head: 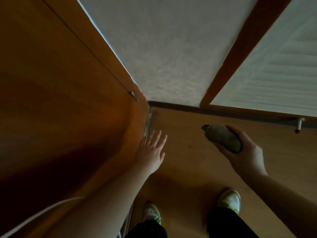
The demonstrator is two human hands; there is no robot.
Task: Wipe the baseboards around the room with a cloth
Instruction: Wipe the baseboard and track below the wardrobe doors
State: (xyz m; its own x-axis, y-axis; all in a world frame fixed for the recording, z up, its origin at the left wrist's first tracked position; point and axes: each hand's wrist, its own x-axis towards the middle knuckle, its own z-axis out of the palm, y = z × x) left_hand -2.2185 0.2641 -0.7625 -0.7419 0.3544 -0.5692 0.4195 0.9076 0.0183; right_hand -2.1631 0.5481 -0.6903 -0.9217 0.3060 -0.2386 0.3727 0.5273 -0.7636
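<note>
Grey-green bunched cloth (223, 138) gripped in right hand (243, 152), held above the wooden floor (188, 160), near but apart from the dark brown baseboard strip (180, 108) along the floor's far edge. Left hand (151, 152) released, fingers spread, by the orange wooden cabinet (68, 100). Apparently between wipes; next, probably lowering to press cloth against baseboard at the corner.
</note>
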